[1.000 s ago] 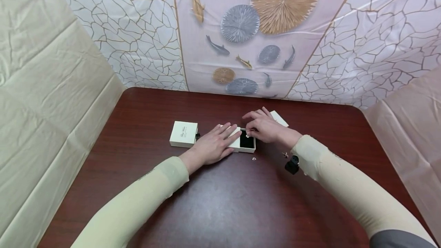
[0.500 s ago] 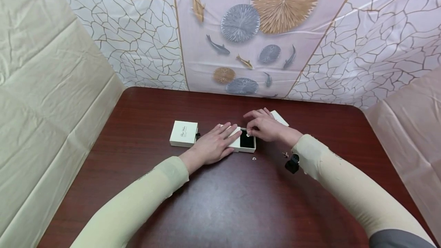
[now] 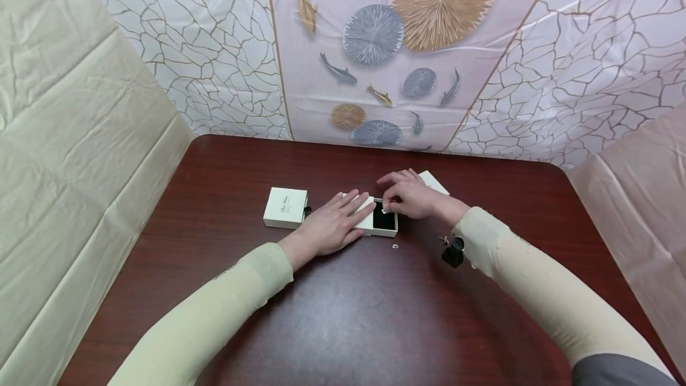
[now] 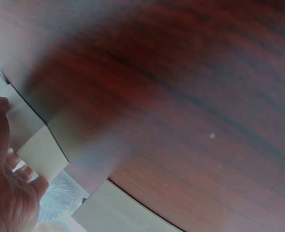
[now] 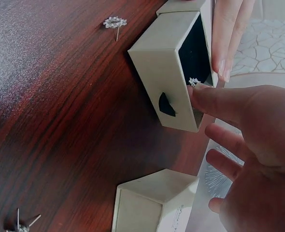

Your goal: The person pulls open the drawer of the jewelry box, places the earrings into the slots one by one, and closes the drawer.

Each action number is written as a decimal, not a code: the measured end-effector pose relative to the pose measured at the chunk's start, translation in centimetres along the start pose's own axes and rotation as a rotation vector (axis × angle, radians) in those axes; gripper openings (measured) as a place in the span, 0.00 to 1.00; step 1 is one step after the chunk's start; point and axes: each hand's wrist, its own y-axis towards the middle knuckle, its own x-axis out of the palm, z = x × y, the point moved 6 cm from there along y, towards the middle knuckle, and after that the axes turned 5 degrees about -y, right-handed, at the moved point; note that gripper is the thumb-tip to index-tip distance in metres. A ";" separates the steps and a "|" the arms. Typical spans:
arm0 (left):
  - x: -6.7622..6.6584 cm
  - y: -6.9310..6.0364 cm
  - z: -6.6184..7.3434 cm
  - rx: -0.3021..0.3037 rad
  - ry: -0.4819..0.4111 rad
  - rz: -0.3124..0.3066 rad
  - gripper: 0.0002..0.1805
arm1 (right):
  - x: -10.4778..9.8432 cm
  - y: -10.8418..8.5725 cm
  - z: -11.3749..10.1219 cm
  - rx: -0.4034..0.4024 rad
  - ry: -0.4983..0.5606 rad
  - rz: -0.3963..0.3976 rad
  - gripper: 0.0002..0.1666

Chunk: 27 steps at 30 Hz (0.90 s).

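Observation:
A white drawer-style jewelry box lies under my left hand (image 3: 329, 227), whose straight, spread fingers rest across the sleeve (image 3: 367, 223). The drawer (image 3: 386, 233) sticks out to the right and shows a black insert (image 3: 383, 221). Over that insert my right hand (image 3: 412, 197) pinches a sparkling stud earring (image 5: 194, 81) between thumb and index finger; the other fingers are spread apart. Whether its post sits in the insert is hidden. Another stud earring (image 5: 115, 22) lies on the table in front of the box. A dark pull tab (image 5: 167, 104) shows on the drawer's end.
Left of my left hand stands a second, closed white box (image 3: 286, 207) with printed lettering. Another white box (image 3: 433, 183) lies behind my right hand. Small stud earrings (image 3: 443, 239) lie beneath my right wrist, beside the black wrist camera (image 3: 453, 253).
Almost nothing differs. My right fingertips stay over the black insert with the earring, shifting only very slightly. The left hand holds its place on the sleeve.

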 end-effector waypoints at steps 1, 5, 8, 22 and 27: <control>0.0 0.0 0.0 0.001 0.000 0.002 0.35 | 0.0 0.0 0.0 -0.001 0.001 -0.002 0.08; 0.0 0.0 0.0 -0.002 0.000 0.002 0.35 | 0.1 0.0 -0.1 0.000 0.009 -0.010 0.08; 0.0 -0.1 0.0 -0.003 0.003 -0.001 0.35 | 0.1 0.0 0.0 -0.001 0.022 -0.015 0.08; 0.2 0.1 -0.1 0.003 0.016 0.001 0.35 | -0.1 0.3 0.2 0.033 -0.039 -0.010 0.09; 0.2 0.1 -0.1 0.003 0.014 0.006 0.35 | 0.0 0.2 0.2 0.047 -0.005 0.016 0.10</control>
